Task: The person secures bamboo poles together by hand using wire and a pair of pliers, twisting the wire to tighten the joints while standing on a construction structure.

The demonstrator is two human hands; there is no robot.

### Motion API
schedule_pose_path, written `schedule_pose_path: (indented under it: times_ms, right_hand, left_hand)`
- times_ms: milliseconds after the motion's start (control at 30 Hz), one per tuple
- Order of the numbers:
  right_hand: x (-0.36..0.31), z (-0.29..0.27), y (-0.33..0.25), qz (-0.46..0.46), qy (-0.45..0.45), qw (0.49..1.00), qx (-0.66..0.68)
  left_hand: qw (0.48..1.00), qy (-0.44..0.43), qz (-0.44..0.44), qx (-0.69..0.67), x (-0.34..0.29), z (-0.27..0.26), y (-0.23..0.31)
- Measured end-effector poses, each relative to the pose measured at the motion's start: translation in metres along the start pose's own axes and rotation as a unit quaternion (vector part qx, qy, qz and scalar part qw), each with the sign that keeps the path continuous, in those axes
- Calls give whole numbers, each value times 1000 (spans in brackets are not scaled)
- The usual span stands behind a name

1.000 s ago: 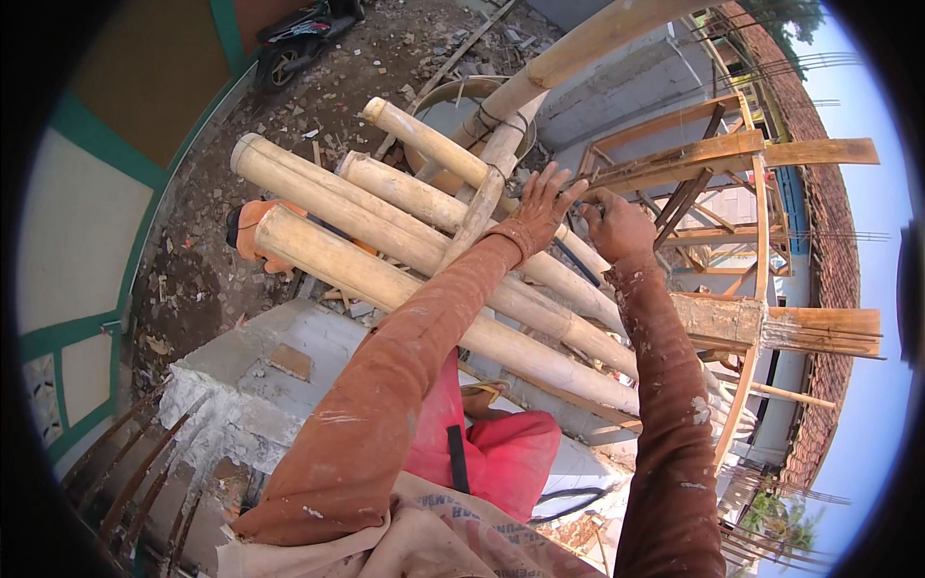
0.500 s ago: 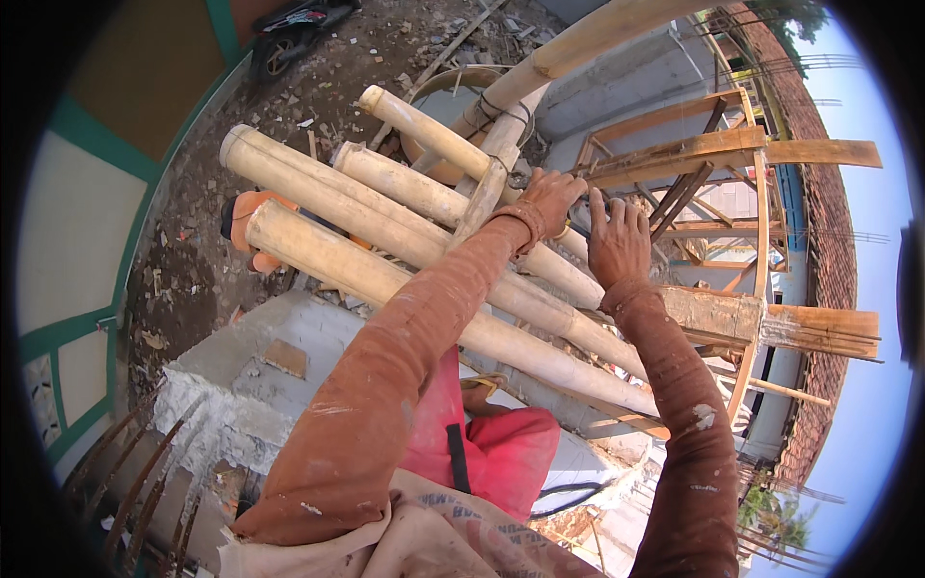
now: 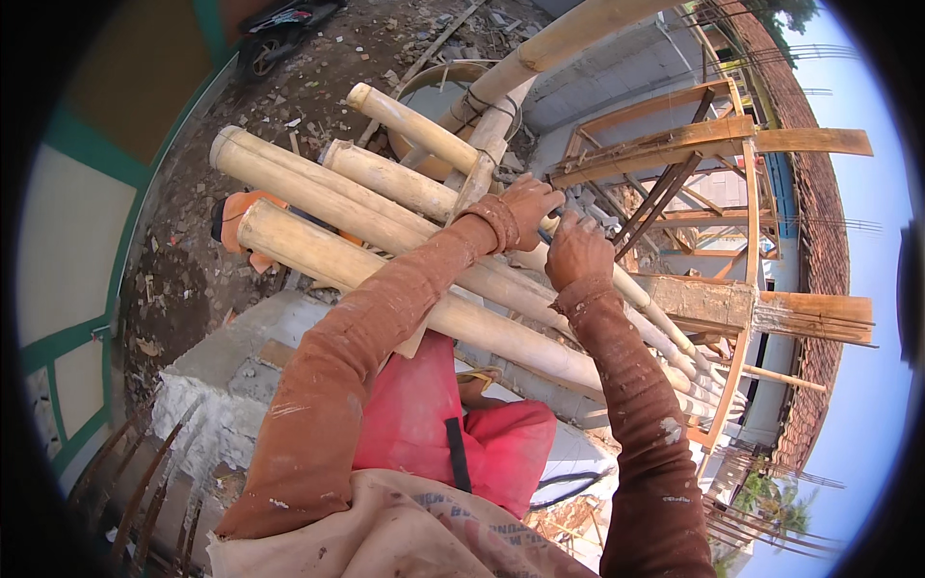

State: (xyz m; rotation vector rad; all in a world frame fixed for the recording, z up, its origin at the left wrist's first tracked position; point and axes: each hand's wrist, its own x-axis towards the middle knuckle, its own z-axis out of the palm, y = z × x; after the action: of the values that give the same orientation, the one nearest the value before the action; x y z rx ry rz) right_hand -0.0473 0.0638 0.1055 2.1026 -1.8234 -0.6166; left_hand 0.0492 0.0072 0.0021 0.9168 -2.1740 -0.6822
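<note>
Several thick pale bamboo poles [image 3: 318,188] lie side by side beneath my arms, their cut ends pointing left. A cross pole [image 3: 540,58] runs over them from the upper right and is bound with dark wire [image 3: 501,108]. My left hand [image 3: 525,207], its fingers curled closed, is just right of this binding. Close beside it, my right hand [image 3: 581,252] is closed in a fist above the poles. A small grey and blue object shows between the hands, but its kind cannot be made out. Whatever each hand grips is hidden by the fingers.
Wooden formwork [image 3: 694,144] stands to the right, near a tiled roof [image 3: 824,193]. Rusty rebar [image 3: 145,482] sticks out at lower left beside a rough concrete block [image 3: 202,385]. Rubble covers the ground; a round tub [image 3: 400,144] and a motorcycle [image 3: 279,34] stand farther off.
Both hands have come nearer to me and slightly left. My right hand's fingers, raised before, are now curled into a fist. The view has shifted slightly.
</note>
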Motion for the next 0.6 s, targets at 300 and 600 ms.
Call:
schedule_pose_path:
  times_ms: [300, 600]
  right_hand:
    - [-28, 19, -42, 115, 57, 991, 25]
    - [36, -16, 28, -46, -166, 983, 65]
  left_hand:
    - [996, -27, 48, -75, -21, -6, -3]
    - [998, 13, 33, -58, 2, -10, 1]
